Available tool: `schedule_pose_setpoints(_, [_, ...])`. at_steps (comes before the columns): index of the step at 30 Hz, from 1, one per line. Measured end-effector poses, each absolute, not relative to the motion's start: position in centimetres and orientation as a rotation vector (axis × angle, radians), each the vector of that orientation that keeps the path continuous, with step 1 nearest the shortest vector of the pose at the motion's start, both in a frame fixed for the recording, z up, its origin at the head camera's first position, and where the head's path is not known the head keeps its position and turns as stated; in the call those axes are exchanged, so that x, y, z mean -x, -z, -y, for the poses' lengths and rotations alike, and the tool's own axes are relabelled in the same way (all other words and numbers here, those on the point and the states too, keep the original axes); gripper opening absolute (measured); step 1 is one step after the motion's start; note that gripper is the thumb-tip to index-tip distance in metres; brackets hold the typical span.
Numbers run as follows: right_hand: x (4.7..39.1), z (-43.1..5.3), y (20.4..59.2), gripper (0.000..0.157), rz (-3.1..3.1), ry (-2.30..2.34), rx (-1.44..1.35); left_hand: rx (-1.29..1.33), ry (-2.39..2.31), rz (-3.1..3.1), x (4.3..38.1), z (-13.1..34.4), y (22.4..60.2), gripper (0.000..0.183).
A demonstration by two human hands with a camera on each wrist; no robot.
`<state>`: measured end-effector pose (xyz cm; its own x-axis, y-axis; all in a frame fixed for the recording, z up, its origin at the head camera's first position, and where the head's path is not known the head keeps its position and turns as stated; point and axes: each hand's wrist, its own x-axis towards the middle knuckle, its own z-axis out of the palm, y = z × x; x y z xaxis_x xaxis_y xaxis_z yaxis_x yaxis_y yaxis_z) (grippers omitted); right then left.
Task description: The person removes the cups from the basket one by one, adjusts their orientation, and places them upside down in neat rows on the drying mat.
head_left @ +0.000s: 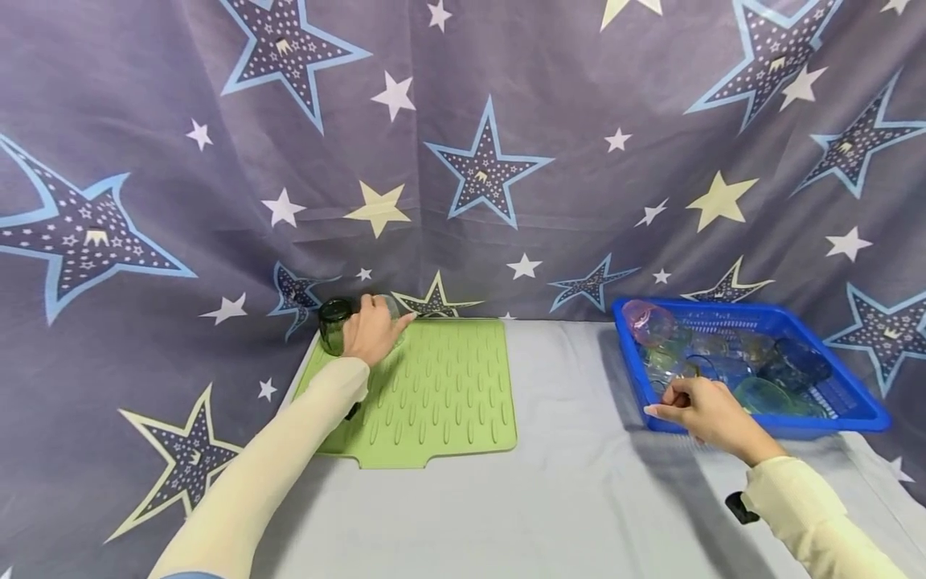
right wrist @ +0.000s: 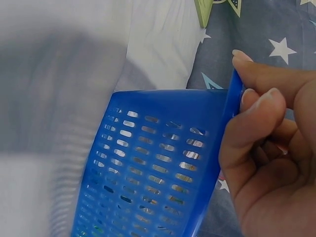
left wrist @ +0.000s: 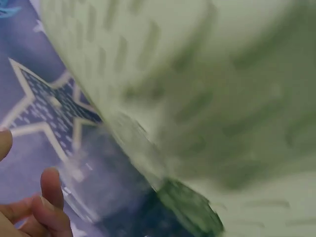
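Observation:
At the far left of a green drying mat (head_left: 448,386), my left hand (head_left: 372,330) reaches over the back edge, thumb spread away from the fingers. Beside it on the left stands a dark green glass (head_left: 333,326). A clear glass (head_left: 394,310) is just beyond the hand, partly hidden by it. In the left wrist view the bent fingers (left wrist: 52,207) are apart from the clear glass (left wrist: 103,168). My right hand (head_left: 705,414) hovers at the near rim of a blue plastic basket (right wrist: 158,148). Its fingers (right wrist: 256,118) curl loosely and overlap the rim, with nothing seen between them.
The basket (head_left: 854,410) contains several cups, including a pink cup (head_left: 647,322), a green cup (head_left: 763,396) and a dark blue cup (head_left: 796,366). A white cloth (head_left: 564,482) covers the table. Behind hangs a star-patterned curtain (head_left: 579,201).

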<state>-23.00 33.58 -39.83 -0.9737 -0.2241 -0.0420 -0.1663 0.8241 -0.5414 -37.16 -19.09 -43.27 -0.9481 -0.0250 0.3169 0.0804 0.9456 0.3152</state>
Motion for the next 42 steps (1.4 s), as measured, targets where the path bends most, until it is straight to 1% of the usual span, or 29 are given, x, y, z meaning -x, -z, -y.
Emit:
schedule_pose_setpoints(6, [22.5,-34.3,39.9,0.031,-2.910,0.843,0.282,0.151,0.830,2.847,37.0,15.2,42.4,0.049])
schedule_pose_setpoints(14, [22.3,-34.8,39.6,0.031,-2.931,0.841,0.292,0.372,1.496,2.850,35.7,9.1,42.5,0.036])
schedule_pose_setpoints(18, [22.4,-34.8,39.5,0.029,-2.936,0.831,0.305,0.508,1.683,2.838,34.9,5.3,42.8,0.030])
schedule_pose_setpoints(24, [22.6,-34.8,39.2,0.027,-2.970,0.803,0.346,0.702,1.772,2.852,33.3,-0.8,42.6,0.030])
schedule_pose_setpoints(28, [22.9,-34.4,39.4,0.028,-3.014,0.759,0.399,0.770,1.806,2.861,32.0,-4.7,42.6,0.033])
schedule_pose_setpoints(35, [23.0,-33.9,40.1,0.028,-3.005,0.766,0.370,0.783,1.863,2.912,29.6,-10.6,43.2,0.032])
schedule_pose_setpoints(42, [23.0,-33.8,40.5,0.026,-2.999,0.786,0.401,0.754,1.921,2.945,28.3,-13.7,43.8,0.034])
